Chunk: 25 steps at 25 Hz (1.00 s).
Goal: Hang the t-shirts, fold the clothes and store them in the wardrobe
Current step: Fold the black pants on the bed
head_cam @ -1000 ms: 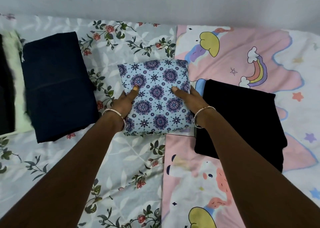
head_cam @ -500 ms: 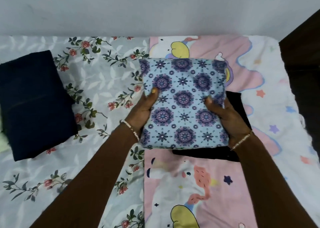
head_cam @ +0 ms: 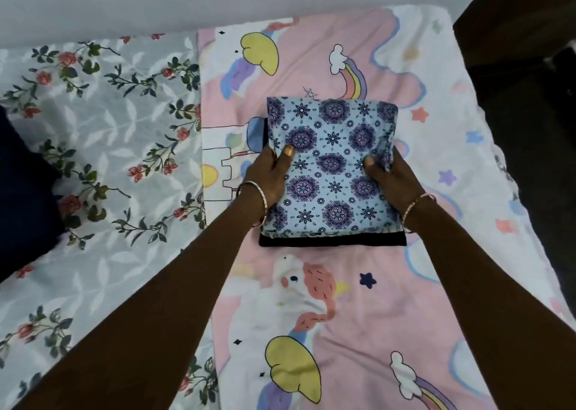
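Standing by the bed, I see a folded blue patterned bundle [head_cam: 330,163] just past the middle of the pink unicorn sheet [head_cam: 358,300], squarely over a folded black garment [head_cam: 333,241] whose near edge peeks out at the bundle's 6 o'clock side. The left hand [head_cam: 265,175] grips the bundle at its 9 o'clock edge and the right hand [head_cam: 389,175] at its 3 o'clock edge. Each thumb is pressed on top of the cloth, and the other fingers are tucked round the sides and out of sight. Whether the bundle's full weight rests on the black piece, I cannot tell.

This looks like the stacking step: folded pieces gathered into one pile before storing. Next, the hands would need to slide under the black garment as well, so both lift together without the top one slipping or unfolding.

A navy garment [head_cam: 25,191] lies at 9 o'clock on the floral sheet [head_cam: 109,129], well apart, apparently waiting to join. Dark furniture [head_cam: 523,51] stands at 2 o'clock.
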{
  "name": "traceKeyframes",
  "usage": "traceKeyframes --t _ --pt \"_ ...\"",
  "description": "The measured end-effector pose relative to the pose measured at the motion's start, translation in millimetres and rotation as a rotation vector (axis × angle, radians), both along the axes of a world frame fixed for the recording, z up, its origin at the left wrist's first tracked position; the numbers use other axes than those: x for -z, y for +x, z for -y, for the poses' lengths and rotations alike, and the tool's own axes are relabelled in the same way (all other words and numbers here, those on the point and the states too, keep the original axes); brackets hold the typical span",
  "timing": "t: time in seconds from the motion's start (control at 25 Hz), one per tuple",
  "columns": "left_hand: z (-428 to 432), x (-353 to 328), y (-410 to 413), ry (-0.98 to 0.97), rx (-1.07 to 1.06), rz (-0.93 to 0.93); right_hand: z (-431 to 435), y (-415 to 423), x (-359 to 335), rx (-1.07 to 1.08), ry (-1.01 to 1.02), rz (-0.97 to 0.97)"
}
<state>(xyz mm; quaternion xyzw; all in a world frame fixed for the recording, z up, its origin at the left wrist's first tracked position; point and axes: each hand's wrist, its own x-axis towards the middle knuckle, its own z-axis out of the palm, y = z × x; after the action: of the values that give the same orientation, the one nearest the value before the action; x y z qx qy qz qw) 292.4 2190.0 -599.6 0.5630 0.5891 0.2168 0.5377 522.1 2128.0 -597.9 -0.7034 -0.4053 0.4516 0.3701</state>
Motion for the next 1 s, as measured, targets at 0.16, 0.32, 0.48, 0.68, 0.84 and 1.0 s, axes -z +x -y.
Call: traceKeyframes --t 0.16,0.32,0.48,0.68,0.84,1.0 --pt "2 -12 0 0.094 0.1 -0.203 10 13 -1 -0.056 0.037 0.032" --pt "12 4 -11 0.148 -0.18 -0.279 23 13 -12 0.07 0.045 0.38" --pt "26 4 -14 -0.266 -0.182 -0.156 23 8 -12 0.295 -0.213 0.191" --pt "15 -4 7 -0.471 -0.279 0.088 11 8 -8 0.246 -0.403 -0.076" --pt "14 -16 4 -0.446 -0.134 0.286 2 7 -10 0.112 -0.38 -0.258" --pt "19 -23 -9 -0.506 -0.079 0.45 10 -5 -20 0.097 -0.297 -0.493"
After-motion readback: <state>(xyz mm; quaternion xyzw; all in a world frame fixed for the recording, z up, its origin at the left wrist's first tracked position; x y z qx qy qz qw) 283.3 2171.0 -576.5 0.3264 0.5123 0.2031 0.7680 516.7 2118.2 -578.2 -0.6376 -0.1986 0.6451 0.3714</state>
